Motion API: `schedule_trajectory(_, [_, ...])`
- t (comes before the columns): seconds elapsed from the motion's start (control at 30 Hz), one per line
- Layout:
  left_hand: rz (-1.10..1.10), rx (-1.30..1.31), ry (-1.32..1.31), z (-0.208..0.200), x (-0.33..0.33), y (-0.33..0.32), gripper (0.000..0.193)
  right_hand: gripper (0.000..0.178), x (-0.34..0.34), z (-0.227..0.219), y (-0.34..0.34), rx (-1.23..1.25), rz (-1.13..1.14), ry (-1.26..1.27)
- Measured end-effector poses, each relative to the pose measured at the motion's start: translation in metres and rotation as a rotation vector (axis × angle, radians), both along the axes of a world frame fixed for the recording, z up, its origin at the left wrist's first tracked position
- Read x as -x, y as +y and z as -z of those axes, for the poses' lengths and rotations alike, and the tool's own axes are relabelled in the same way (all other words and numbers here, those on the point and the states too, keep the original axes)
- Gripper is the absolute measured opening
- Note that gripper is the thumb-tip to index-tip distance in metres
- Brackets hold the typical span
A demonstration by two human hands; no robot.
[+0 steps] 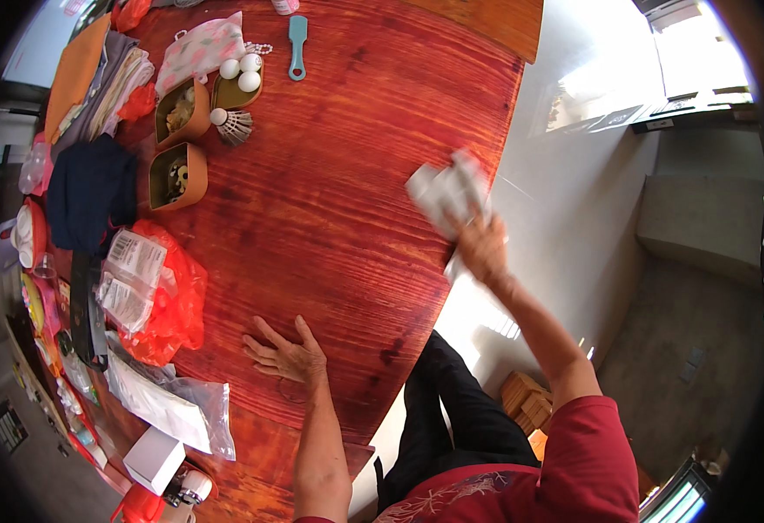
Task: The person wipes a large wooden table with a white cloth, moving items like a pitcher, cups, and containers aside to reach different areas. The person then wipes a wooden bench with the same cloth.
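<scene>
The red wooden table point(338, 200) carries a shuttlecock point(234, 127), a teal handled tool point(297, 33), a red bag point(187, 292) and, apparently, dark cloth point(90, 193).

The left hand point(297, 358) rests palm down, fingers point(270, 331) spread, the right arm point(540, 321) extending the right hand point(484, 250) forward.

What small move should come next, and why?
Probably draw the right hand and its whitish cloth inward over the red table: the cloth is at the table's edge, and a broad stretch of wood lies between it and the left hand.
</scene>
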State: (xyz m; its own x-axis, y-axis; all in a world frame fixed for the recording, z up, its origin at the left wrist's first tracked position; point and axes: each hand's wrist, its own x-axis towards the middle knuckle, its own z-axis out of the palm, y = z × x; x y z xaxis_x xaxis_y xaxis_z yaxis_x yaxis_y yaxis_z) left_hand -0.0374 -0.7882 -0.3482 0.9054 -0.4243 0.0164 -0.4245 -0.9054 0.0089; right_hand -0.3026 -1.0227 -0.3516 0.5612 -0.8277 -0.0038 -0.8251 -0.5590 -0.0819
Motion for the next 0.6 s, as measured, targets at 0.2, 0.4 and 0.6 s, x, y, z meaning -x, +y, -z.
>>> schedule_trajectory(0.2, [0.0,0.02,0.057,-0.001,0.007,-0.007,0.083,0.053,-0.009,0.013,-0.059,0.184,0.578,-0.062])
schedule_trajectory(0.4, [-0.002,0.012,0.06,-0.002,0.002,-0.005,0.083,0.075,-0.118,0.011,0.062,0.195,-0.271,0.032])
schedule_trajectory(0.6, [0.026,0.035,0.074,0.004,0.004,-0.001,0.081,0.079,-0.194,-0.025,0.091,-0.249,-0.862,-0.07])
